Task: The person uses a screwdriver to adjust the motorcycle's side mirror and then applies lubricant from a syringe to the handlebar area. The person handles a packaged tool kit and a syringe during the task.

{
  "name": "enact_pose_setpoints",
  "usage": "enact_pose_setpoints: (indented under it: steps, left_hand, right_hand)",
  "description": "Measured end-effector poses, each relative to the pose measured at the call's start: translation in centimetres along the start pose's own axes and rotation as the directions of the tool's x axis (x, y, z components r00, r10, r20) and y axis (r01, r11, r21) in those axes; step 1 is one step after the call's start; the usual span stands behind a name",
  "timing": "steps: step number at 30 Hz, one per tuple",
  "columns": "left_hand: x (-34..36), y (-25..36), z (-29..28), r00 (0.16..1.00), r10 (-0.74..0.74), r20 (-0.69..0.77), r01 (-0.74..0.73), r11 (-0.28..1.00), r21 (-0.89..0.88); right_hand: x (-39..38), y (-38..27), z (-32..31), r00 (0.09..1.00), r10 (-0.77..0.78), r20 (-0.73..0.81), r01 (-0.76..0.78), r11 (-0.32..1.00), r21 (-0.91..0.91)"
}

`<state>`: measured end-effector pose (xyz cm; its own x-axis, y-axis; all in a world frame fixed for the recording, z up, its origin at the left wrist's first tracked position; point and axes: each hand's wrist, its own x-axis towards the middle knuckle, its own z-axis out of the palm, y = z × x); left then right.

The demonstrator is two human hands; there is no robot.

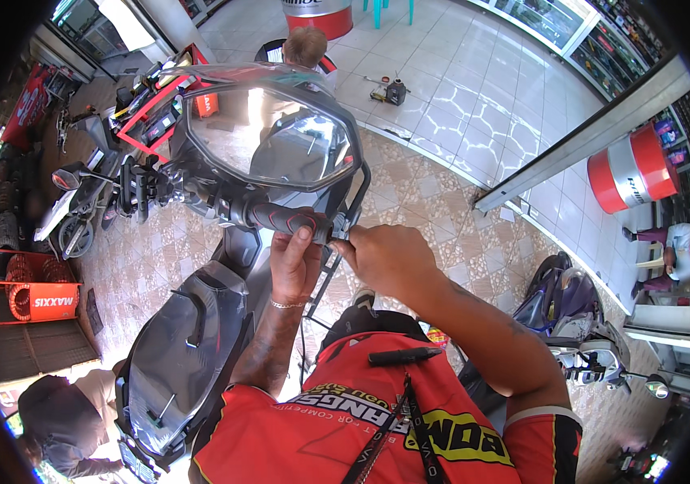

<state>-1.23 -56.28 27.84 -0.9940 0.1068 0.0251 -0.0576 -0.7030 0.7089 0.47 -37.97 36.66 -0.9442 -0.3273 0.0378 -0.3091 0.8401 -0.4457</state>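
A dark scooter with a clear windscreen stands before me. My left hand grips the black, red-trimmed handlebar grip from below, thumb on its underside. My right hand is closed at the grip's outer end, beside a small metal piece; what its fingers hold there is hidden. A black frame runs beside the windscreen and down past the bar end. A dark marker-like item lies across my red shirt.
People are behind the windscreen, at right and lower left. More scooters stand around. A metal post, red-silver drums, a red tire rack and small tools are in view.
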Motion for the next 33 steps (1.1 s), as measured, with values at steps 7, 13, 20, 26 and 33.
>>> enact_pose_setpoints:
  steps: [7, 13, 20, 26, 33]
  left_hand:
    - [0.7, -0.1, 0.2, 0.999, 0.028, 0.019, -0.028, 1.0, -0.01]
    - [1.1, 0.1, 0.1, 1.0, -0.009, 0.013, 0.01, 1.0, -0.03]
    - [1.5, 0.6, 0.3, 0.997, -0.065, 0.048, 0.068, 0.995, -0.069]
    - [1.2, 0.9, 0.2, 0.994, -0.082, 0.07, 0.085, 0.995, -0.046]
    - [1.1, 1.2, 0.6, 0.99, -0.075, 0.116, 0.086, 0.992, -0.096]
  right_hand:
    - [2.1, 2.6, 0.0, 0.975, -0.205, -0.089, 0.185, 0.964, -0.189]
    - [3.6, 2.8, -2.6, 0.977, -0.207, 0.057, 0.215, 0.948, -0.233]
    - [4.5, 1.4, -5.3, 0.95, -0.014, 0.312, 0.081, 0.976, -0.201]
    - [7.1, 2.4, -5.7, 0.6, 0.067, 0.797, -0.566, 0.74, 0.364]
    - [8.9, 1.2, -2.3, 0.529, 0.129, 0.839, -0.746, 0.542, 0.387]
